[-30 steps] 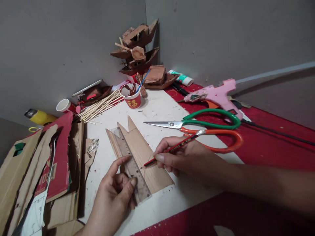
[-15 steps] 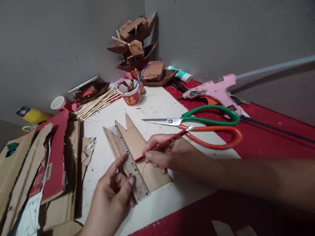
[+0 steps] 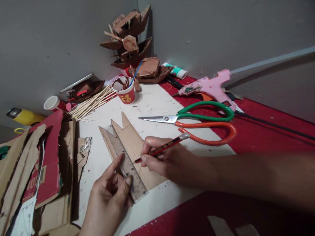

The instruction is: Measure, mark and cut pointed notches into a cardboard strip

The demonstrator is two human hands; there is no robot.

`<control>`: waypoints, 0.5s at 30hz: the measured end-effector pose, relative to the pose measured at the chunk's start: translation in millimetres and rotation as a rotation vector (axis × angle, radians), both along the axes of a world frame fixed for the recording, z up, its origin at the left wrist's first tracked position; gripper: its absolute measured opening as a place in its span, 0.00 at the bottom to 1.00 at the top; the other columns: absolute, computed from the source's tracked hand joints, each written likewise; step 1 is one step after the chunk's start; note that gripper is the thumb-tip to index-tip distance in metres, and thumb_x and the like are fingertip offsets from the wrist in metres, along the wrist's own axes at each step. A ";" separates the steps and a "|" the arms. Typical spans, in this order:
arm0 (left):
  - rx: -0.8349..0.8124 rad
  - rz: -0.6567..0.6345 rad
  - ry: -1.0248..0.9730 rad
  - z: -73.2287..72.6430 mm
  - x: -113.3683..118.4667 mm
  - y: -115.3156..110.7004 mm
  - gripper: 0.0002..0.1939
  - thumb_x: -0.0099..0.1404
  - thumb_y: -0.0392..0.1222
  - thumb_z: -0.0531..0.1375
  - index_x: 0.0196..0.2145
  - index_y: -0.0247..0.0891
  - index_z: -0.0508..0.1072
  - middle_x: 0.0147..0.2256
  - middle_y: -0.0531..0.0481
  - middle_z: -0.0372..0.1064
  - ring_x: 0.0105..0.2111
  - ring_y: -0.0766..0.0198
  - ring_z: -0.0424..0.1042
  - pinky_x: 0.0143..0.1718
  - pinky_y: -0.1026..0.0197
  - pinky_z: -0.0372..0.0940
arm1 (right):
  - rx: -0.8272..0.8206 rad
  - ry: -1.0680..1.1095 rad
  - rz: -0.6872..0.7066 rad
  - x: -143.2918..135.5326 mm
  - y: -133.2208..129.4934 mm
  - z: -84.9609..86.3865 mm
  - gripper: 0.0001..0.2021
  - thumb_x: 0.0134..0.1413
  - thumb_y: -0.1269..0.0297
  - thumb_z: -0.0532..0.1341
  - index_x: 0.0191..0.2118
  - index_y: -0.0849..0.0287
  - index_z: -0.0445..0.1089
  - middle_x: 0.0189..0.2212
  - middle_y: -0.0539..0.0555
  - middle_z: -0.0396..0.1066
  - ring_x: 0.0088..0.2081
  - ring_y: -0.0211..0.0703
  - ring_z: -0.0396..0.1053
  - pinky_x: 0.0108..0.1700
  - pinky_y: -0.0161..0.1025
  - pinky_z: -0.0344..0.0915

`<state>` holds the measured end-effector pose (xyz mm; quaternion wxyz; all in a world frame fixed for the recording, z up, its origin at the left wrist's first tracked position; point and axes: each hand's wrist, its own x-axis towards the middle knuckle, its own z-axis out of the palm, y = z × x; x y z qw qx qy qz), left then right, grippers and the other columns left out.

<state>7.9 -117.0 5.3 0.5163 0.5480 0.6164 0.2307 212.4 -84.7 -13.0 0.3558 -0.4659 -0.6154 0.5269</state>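
Observation:
My left hand [image 3: 108, 193] presses a clear ruler [image 3: 126, 160] flat on a piece of cardboard [image 3: 134, 137], thumb and forefinger on it. The cardboard has pointed notches cut into its far end. A red and black pencil [image 3: 163, 147] is pinched in the fingers of my right hand [image 3: 162, 157]. Its tip rests at the ruler's right edge, on or just over the cardboard. Beyond my right hand lie large scissors [image 3: 168, 119] with one green and one orange handle, their blades together and pointing left.
Cardboard scraps [image 3: 51, 157] are piled at left. Wooden sticks [image 3: 91, 104], a paper cup [image 3: 125, 91] with brown stains and model boats [image 3: 130, 39] stand behind. A pink glue gun [image 3: 206, 84] lies back right, its black cord [image 3: 270, 126] running right. White board [image 3: 169, 203] covers part of the red table.
The whole scene has shifted slightly left as the camera moved. The pencil leans lower, its back end dropped a little, with its tip still beside the ruler. My left hand keeps its hold.

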 end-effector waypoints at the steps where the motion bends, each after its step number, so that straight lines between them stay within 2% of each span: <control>1: -0.003 0.001 0.001 0.5 0.1 -0.3 0.36 0.66 0.53 0.61 0.66 0.33 0.59 0.18 0.59 0.63 0.19 0.67 0.66 0.25 0.65 0.62 | -0.002 -0.001 0.009 0.0 0.0 0.1 0.03 0.55 0.68 0.55 0.31 0.57 0.65 0.23 0.48 0.66 0.25 0.38 0.62 0.28 0.36 0.57; 7: 0.001 0.016 0.016 1.4 0.8 -0.2 0.36 0.65 0.53 0.63 0.66 0.35 0.61 0.18 0.59 0.64 0.19 0.67 0.66 0.25 0.65 0.63 | 0.026 -0.019 0.030 -0.4 0.7 -3.0 0.03 0.55 0.68 0.57 0.30 0.56 0.63 0.22 0.46 0.63 0.25 0.38 0.60 0.28 0.36 0.57; 12: -0.005 0.047 0.008 0.5 3.0 1.0 0.37 0.63 0.53 0.64 0.65 0.35 0.62 0.18 0.58 0.64 0.18 0.66 0.67 0.25 0.65 0.63 | 0.053 -0.012 0.041 -0.4 0.4 -5.7 0.03 0.54 0.69 0.56 0.31 0.56 0.63 0.23 0.47 0.65 0.26 0.38 0.61 0.28 0.36 0.58; 15: -0.003 0.041 0.008 -0.2 2.4 1.6 0.37 0.64 0.54 0.63 0.65 0.35 0.61 0.18 0.59 0.64 0.19 0.66 0.66 0.25 0.65 0.63 | 0.063 -0.037 0.028 -0.8 -0.7 -4.8 0.03 0.53 0.70 0.56 0.30 0.56 0.62 0.22 0.45 0.62 0.25 0.37 0.59 0.27 0.35 0.56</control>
